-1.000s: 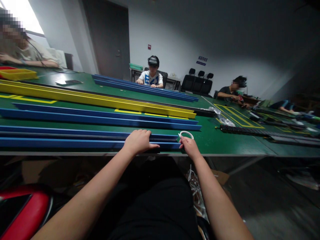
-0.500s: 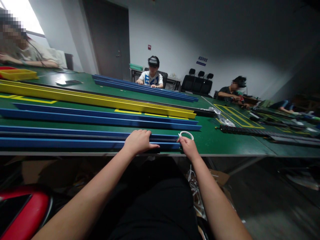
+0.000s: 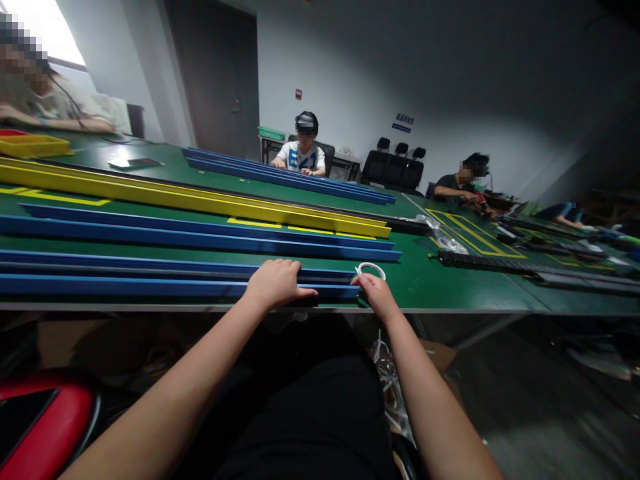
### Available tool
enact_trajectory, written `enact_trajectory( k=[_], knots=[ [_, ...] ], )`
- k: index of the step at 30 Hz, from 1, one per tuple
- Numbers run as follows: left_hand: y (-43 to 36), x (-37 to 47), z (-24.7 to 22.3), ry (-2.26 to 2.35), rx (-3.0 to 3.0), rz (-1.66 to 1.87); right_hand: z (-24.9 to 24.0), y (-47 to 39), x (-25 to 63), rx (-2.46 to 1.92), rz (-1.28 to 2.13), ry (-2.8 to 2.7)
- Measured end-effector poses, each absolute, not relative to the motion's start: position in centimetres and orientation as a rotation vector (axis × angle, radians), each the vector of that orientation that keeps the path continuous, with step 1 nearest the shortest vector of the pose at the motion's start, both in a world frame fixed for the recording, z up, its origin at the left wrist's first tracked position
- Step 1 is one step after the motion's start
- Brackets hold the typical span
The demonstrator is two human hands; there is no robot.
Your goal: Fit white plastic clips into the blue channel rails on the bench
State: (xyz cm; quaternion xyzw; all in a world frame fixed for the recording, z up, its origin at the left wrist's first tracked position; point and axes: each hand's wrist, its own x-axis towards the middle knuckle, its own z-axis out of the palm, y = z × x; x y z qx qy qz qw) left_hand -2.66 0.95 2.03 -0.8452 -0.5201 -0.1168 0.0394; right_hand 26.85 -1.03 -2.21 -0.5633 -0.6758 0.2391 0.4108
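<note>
My left hand (image 3: pixel 276 283) lies palm down on the near blue channel (image 3: pixel 125 287), fingers curled over its top near the right end. My right hand (image 3: pixel 376 295) rests at that channel's right end on the green table (image 3: pixel 425 280), with its fingers pinched on a white ring-shaped loop (image 3: pixel 371 269). A dark strip (image 3: pixel 150 271) runs along inside the blue channel between its two walls.
More blue rails (image 3: pixel 200 233) and a long yellow rail (image 3: pixel 200 198) lie across the table behind. Black tracks (image 3: pixel 525 270) and plastic bags (image 3: pixel 450 243) lie at right. Three other people sit at the far side. A red chair (image 3: pixel 45 420) stands at my lower left.
</note>
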Motion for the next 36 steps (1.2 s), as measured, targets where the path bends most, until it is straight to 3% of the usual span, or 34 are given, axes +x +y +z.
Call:
enact_trajectory(
  k=[19,36],
  knots=[
    [0.97,-2.76,1.95,-1.575,-2.588,-0.371,-2.0,-1.08,26.56,-1.501,0.59,-1.701],
    [1.31,-2.85,1.52,-1.534,-2.574,-0.381,-2.27,-0.7,27.1,-1.403,0.869,-1.557]
  ],
)
